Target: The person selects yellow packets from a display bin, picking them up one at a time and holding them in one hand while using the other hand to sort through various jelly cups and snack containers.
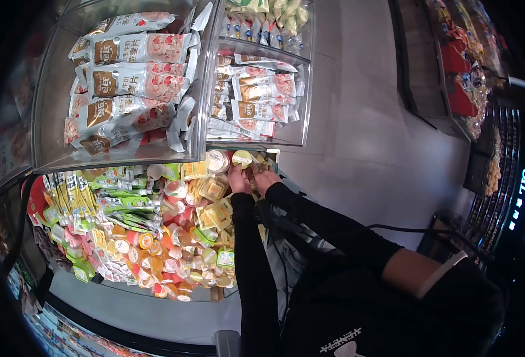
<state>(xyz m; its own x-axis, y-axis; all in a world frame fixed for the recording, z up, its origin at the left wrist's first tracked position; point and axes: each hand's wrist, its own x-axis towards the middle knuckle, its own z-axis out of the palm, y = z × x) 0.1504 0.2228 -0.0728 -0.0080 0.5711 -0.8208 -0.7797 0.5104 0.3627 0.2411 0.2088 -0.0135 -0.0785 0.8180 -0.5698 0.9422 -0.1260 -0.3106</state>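
Floor: grey, it spread to the right of both hands and beyond them.
Large clear bin (pixel 119 163): it stood beyond and left of the left hand, full of silvery wrapped bars (pixel 125 80).
Cup heap (pixel 149 262): it lay left of the left hand and nearer the body, with orange, red, yellow and green cups jumbled together.
Smaller clear bin (pixel 304 101): it stood straight beyond the hands, with more wrapped bars in it.
Pouches (pixel 128 205): green and yellow, they lay well left of the left hand.
Left hand (pixel 239 180): its fingers were curled up against a pale-lidded cup; whether they gripped it, I could not tell.
Right hand (pixel 266 179): bent inward just beside the left, its grip was unclear.
Pale-lidded cup (pixel 242 158): it sat at the left hand's fingertips.
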